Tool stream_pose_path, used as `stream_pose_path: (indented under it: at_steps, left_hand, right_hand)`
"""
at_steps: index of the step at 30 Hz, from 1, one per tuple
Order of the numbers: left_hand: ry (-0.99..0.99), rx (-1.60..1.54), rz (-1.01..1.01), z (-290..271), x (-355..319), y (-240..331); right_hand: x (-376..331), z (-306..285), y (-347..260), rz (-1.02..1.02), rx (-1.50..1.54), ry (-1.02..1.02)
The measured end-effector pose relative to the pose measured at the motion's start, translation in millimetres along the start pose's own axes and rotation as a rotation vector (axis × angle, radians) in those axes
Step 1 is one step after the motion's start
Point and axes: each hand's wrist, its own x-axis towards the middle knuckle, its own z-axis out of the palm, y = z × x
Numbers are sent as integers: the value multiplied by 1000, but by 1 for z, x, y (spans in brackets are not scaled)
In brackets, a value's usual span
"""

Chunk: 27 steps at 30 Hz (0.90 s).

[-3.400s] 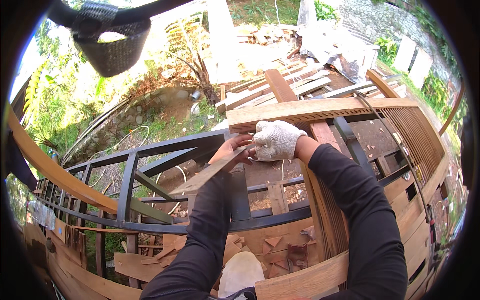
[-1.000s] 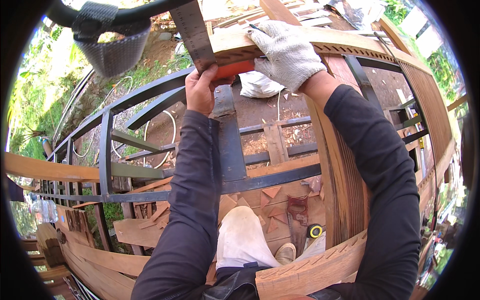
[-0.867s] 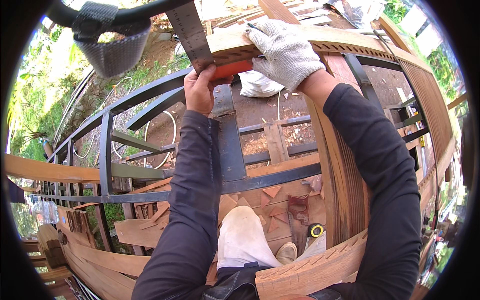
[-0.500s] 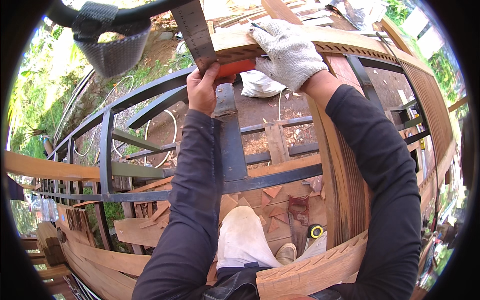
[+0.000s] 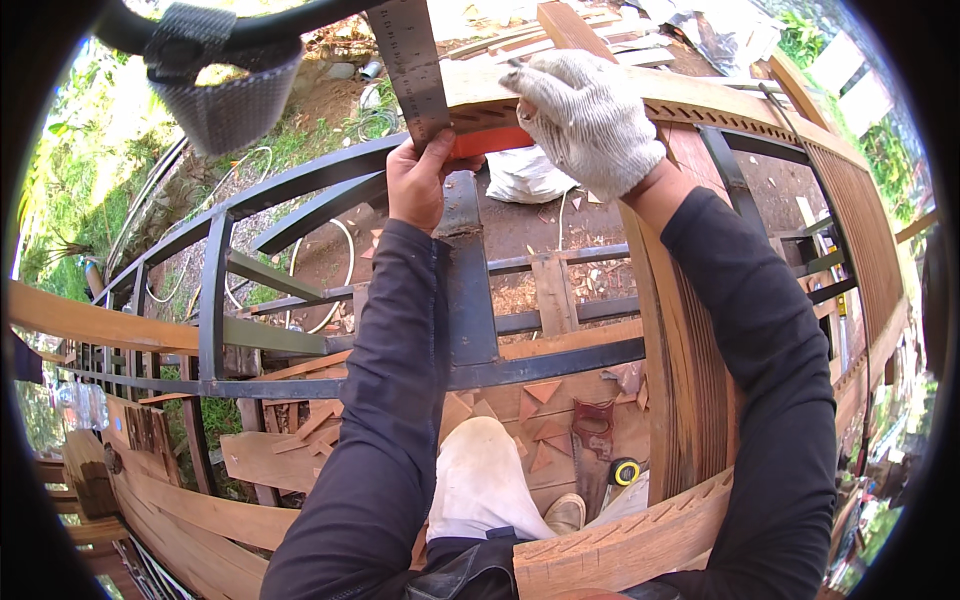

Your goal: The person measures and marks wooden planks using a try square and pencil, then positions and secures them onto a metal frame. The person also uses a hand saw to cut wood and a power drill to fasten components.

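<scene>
My bare left hand grips a carpenter's square, thumb on the metal blade near its orange stock. The blade crosses the end of a long wooden board, and the stock lies along the board's near edge, which has a row of slanted notches. My right hand, in a white knit glove, is closed in a pinch just right of the square, over the board. A thin dark pencil-like stick pokes from its fingertips; most of it is hidden by the glove.
A dark metal frame spans the middle, with grooved planks across its right side. Below lie a handsaw, a yellow tape measure and triangular wood offcuts. A notched board is close to my body. A strap hangs upper left.
My right hand has drawn slightly back toward me and right, its fingers now bunched closer together. My left hand still holds the square; the whole view has shifted a little.
</scene>
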Motion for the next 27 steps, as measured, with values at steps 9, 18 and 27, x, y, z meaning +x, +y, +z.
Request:
stream_pose_path:
  at_steps: [9,18,27]
  left_hand:
    - [19,68,-47,-3,-2,2]
    - [41,89,-84,3,-3,5]
    - [3,56,-55,-3,-1,2]
  right_hand:
    - [6,17,-32,44,297,-40]
    - [2,23,-28,42,290,-63]
    - [4,23,-31,75,264,-117]
